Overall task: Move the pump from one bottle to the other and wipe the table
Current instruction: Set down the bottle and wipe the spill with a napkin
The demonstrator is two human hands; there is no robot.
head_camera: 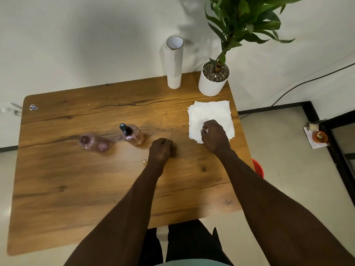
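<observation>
Two clear pinkish bottles stand on the wooden table (76, 189). The left bottle (92, 142) has an open neck and no pump. The right bottle (134, 136) carries the black pump (124, 129). My left hand (160, 150) rests on the table just right of the pump bottle, fingers curled, with nothing visible in it. My right hand (214, 134) lies on the near corner of a stack of white paper napkins (210, 116), fingers pinching at the top sheets. A small wet spot (144, 161) sits by my left wrist.
A tall white paper roll (174, 62) and a potted plant in a white pot (212, 81) stand at the table's far edge. A red object (258, 167) shows below the table's right edge. A black cable runs along the wall at right.
</observation>
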